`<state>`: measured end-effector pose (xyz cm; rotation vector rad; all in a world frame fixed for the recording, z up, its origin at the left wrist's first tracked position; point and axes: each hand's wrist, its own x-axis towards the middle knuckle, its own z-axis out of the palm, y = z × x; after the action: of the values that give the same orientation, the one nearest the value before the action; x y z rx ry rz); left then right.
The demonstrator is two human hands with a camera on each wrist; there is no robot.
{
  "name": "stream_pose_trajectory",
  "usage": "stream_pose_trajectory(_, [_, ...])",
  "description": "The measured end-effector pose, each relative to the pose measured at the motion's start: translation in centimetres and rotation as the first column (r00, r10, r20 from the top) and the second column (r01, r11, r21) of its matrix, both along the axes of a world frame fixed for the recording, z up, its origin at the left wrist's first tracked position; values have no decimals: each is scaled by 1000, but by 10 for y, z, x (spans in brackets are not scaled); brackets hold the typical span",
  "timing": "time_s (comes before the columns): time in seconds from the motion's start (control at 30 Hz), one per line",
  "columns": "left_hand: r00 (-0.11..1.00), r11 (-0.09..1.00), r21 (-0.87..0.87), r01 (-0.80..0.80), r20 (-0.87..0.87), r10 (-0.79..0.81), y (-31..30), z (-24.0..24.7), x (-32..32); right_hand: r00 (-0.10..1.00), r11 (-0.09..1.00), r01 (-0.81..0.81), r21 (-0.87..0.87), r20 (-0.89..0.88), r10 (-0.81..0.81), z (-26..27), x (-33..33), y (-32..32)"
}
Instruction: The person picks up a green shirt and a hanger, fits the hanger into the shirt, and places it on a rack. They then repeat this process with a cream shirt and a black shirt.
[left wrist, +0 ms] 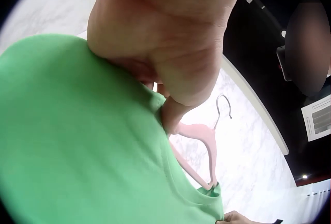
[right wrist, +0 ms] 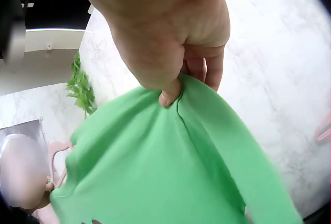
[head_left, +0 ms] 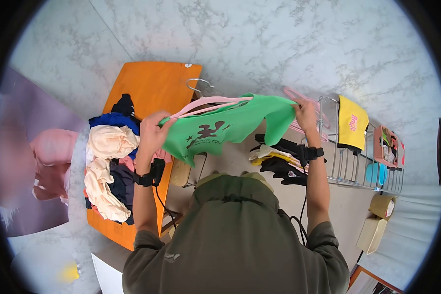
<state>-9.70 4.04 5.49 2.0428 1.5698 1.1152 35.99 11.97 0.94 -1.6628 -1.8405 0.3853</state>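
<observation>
A green shirt [head_left: 235, 122] with a dark print is stretched between both hands. A pink hanger [head_left: 206, 103] with a metal hook lies partly inside its neck opening, one end hidden by the cloth. The left hand [head_left: 153, 132] grips the shirt and hanger together near one shoulder; in the left wrist view that hand [left wrist: 160, 48] has its thumb on the hanger's edge. The right hand [head_left: 306, 116] pinches the other shoulder, and the right wrist view shows this hand [right wrist: 170, 48] with thumb and fingers on the cloth [right wrist: 155, 157].
An orange table [head_left: 152, 88] at the left bears piled clothes [head_left: 112, 142]. At the right, a metal rack [head_left: 348, 169] holds a yellow garment [head_left: 352, 125], a pink basket [head_left: 384, 147] and a blue bowl [head_left: 376, 173]. Pink hangers [head_left: 299, 128] and dark garments [head_left: 281, 169] are beyond the right forearm.
</observation>
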Motion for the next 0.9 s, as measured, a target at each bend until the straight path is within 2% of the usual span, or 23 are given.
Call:
stream_pose_trajectory(0.1, [998, 998, -40, -56, -1, 56, 3, -2, 7, 995, 999, -35, 41, -87, 39, -6, -11, -4])
stream_pose_trajectory(0.17, [997, 995, -56, -82, -18, 81, 7, -3, 9, 984, 992, -42, -120, -178, 20, -13, -11, -7])
stream_pose_trajectory(0.2, [993, 991, -66, -118, -32, 116, 8, -5, 11, 984, 992, -27, -125, -177, 4, -20, -12, -10])
stream_pose_trajectory(0.27, [992, 990, -71, -118, -58, 114, 13, -13, 12, 992, 984, 70, 163, -113, -52, -35, -15, -17])
stream_pose_trajectory(0.3, [988, 989, -70, -134, -86, 128, 16, -19, 13, 991, 984, 90, 156, -111, -73, -41, -10, -24])
stream_pose_trajectory(0.37, [989, 989, -109, -104, -117, 91, 23, -32, 15, 986, 989, 137, -59, -85, -141, -55, 4, -45])
stream_pose_trajectory(0.43, [988, 988, -140, -70, -145, 49, 35, -49, 21, 980, 982, 161, -102, -98, -171, -74, 20, -69])
stream_pose_trajectory(0.5, [980, 998, -60, -10, -200, -2, 46, -73, 32, 971, 953, 183, -241, -108, -213, -97, 40, -97])
stream_pose_trajectory(0.53, [979, 998, -61, 17, -200, -29, 53, -80, 42, 965, 948, 209, -241, -107, -240, -106, 48, -108])
stream_pose_trajectory(0.6, [975, 998, -26, 64, -211, -68, 67, -92, 64, 953, 921, 145, -362, -199, -229, -121, 61, -122])
stream_pose_trajectory(0.67, [959, 992, -66, 111, -256, -124, 83, -101, 86, 941, 881, 175, -439, -189, -281, -135, 72, -127])
stream_pose_trajectory(0.7, [949, 983, -99, 152, -265, -173, 90, -108, 96, 968, 916, 149, -373, -133, -212, -169, 92, -130])
stream_pose_trajectory(0.73, [936, 974, -129, 189, -276, -218, 97, -114, 106, 963, 912, 164, -376, -141, -232, -186, 103, -130])
stream_pose_trajectory(0.8, [918, 964, -151, 218, -305, -255, 108, -121, 126, 980, 933, 197, -300, 86, -180, -206, 116, -125])
stream_pose_trajectory(0.87, [899, 959, -167, 229, -341, -274, 118, -129, 146, 985, 927, 172, -333, 47, -166, -210, 124, -114])
stream_pose_trajectory(0.9, [903, 961, -138, 242, -330, -274, 121, -131, 158, 984, 889, 177, -423, 75, -160, -218, 129, -109])
